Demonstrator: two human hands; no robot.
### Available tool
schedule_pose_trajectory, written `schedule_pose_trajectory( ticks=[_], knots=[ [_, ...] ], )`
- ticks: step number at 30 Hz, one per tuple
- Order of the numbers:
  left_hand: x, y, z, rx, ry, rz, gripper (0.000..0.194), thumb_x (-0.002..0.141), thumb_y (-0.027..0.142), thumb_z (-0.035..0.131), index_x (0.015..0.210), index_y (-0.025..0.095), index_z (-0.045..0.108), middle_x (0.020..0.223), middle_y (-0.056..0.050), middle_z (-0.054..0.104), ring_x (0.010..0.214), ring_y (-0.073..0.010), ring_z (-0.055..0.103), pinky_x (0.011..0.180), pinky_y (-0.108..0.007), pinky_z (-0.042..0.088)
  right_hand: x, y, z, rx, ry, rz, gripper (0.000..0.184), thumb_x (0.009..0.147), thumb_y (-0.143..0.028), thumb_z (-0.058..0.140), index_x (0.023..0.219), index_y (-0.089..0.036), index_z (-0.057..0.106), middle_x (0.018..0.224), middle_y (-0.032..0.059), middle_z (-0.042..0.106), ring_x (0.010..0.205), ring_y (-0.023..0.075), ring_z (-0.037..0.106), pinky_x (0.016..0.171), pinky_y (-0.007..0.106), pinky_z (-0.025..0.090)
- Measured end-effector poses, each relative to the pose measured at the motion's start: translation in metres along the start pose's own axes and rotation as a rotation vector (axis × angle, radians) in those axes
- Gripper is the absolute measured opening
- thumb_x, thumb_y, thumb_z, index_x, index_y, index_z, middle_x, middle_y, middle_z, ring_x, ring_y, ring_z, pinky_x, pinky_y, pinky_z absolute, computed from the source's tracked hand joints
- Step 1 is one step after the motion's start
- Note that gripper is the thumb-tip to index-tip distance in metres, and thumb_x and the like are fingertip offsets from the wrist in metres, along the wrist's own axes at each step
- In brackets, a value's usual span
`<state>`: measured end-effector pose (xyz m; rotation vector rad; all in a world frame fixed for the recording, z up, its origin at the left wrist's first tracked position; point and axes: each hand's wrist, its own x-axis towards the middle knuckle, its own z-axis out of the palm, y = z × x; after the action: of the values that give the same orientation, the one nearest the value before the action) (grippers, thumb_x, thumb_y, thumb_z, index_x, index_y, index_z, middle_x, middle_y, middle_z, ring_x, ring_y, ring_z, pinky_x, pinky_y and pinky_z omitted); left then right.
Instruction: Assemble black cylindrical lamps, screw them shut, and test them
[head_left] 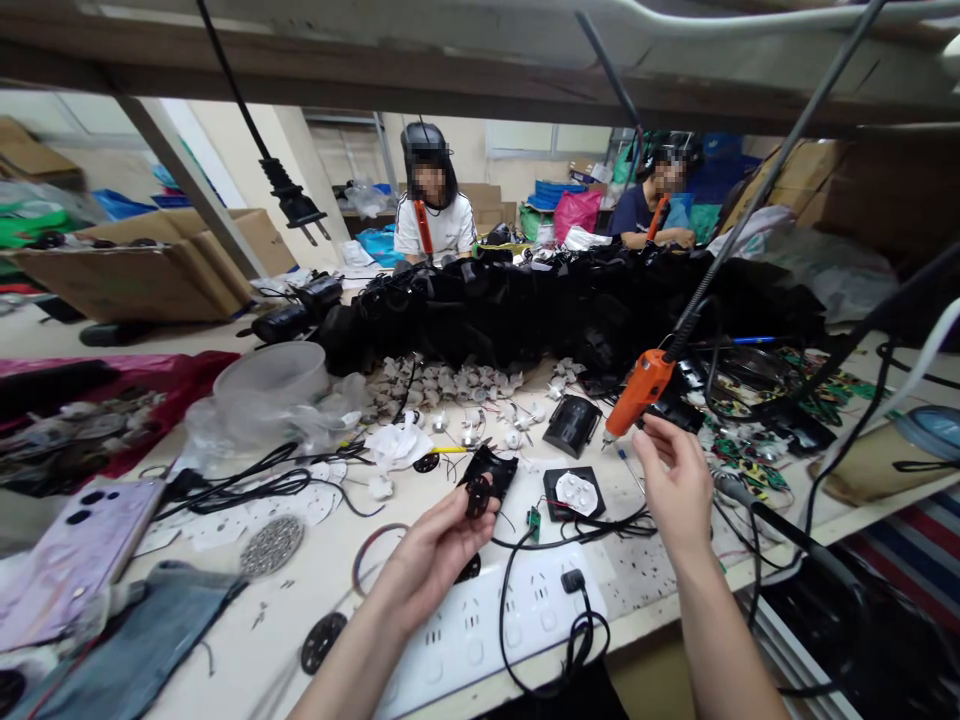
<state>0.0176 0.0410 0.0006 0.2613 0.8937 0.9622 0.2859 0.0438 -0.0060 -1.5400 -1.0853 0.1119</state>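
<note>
My left hand [442,540] is closed with a small black disc with holes [477,496] between thumb and fingers. A curved black plastic housing [499,475] is just beyond the fingertips; whether the hand holds it too, I cannot tell. My right hand [679,480] is raised with its fingers loosely curled and apart, nothing visible in them. Just beyond it hangs an orange electric screwdriver [641,390], tip down. Between the hands lie a black square part with a white plate [574,494] and a small green circuit board [533,522]. Another black housing [571,424] sits behind them.
A white power strip [487,635] with a black plug lies in front. Small white motor parts [450,385] and a black heap [510,310] are farther back. Circuit boards [757,470] lie right; a phone [82,550] and round screw dish [271,545] left. Two people sit opposite.
</note>
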Motion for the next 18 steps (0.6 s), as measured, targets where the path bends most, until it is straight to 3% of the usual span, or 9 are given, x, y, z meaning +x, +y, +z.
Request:
schedule_pose_trajectory(
  ticks=[7,13,18],
  knots=[
    [-0.001,-0.003,0.005,-0.32,-0.012,-0.217,0.027,0.097,0.022,0.046,0.104,0.001,0.061,0.093,-0.019,0.069,0.081,-0.0189,0.072,0.074,-0.025,0.06,-0.008,0.002,-0.004,-0.044,-0.052,-0.054,0.032,0.085,-0.044,0.059,0.102,-0.017,0.067,0.098,0.0104,0.063,0.086,0.0232,0.065,0.081,0.043,0.056],
    [-0.006,-0.013,0.0,-0.388,-0.033,-0.274,0.035,0.1,0.03,0.038,0.111,0.003,0.058,0.086,-0.017,0.07,0.075,-0.0174,0.072,0.068,-0.024,0.06,-0.013,0.002,-0.003,-0.049,-0.117,-0.023,0.03,0.085,-0.044,0.06,0.1,-0.019,0.066,0.096,0.0088,0.063,0.084,0.0225,0.065,0.083,0.043,0.054],
    [-0.008,-0.016,-0.01,-0.396,-0.086,-0.276,0.038,0.099,0.032,0.038,0.112,0.004,0.06,0.087,-0.017,0.07,0.072,-0.0158,0.071,0.069,-0.023,0.059,-0.019,-0.006,0.002,-0.057,-0.207,-0.049,0.026,0.087,-0.042,0.058,0.094,-0.019,0.067,0.093,0.0084,0.066,0.081,0.022,0.065,0.075,0.037,0.054]
  ],
)
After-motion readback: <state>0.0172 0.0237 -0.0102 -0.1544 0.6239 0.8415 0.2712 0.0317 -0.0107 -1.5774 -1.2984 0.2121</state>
